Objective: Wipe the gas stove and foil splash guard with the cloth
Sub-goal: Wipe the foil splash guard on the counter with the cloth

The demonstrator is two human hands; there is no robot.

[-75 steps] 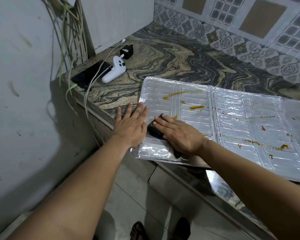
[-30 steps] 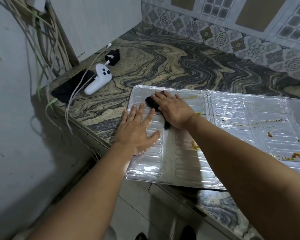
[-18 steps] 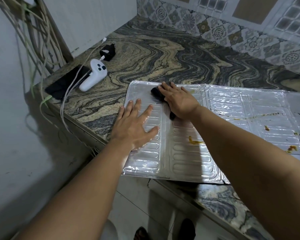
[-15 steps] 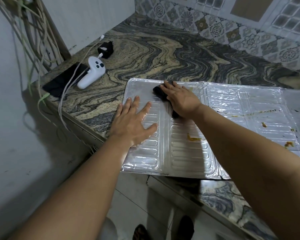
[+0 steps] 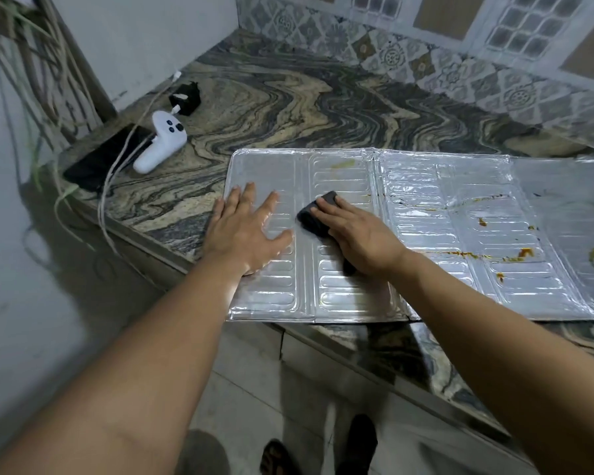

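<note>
Right hand [image 5: 360,240] is pressing palm-down on a dark, folded cloth [image 5: 314,214], fingers lying flat over it rather than curled; cloth is showing at the fingertips and again as a dark sliver under the heel of the hand. Left hand [image 5: 246,231] is lying open, fingers spread, holding nothing, flat on the leftmost panel of the silver embossed foil splash guard [image 5: 443,241], just beside the cloth but not touching it.

Splash guard is lying flat on the swirled grey-and-tan stone counter [image 5: 288,108], unfolded into several ribbed panels, its near edge overhanging the counter front. Cloth is sitting on the second panel from the left. Orange-brown smears [image 5: 477,257] are streaking the panels to the right; a faint yellowish patch [image 5: 343,163] is showing near the far edge of the second panel.

Well apart, at the counter's far left corner: a white handheld controller [image 5: 162,145] lying beside a black flat phone [image 5: 107,159], a small black charger block [image 5: 185,97] behind them, pale cables [image 5: 117,166] trailing over the edge. Patterned wall tiles [image 5: 426,60] are running behind the counter. Gas stove not in view.
</note>
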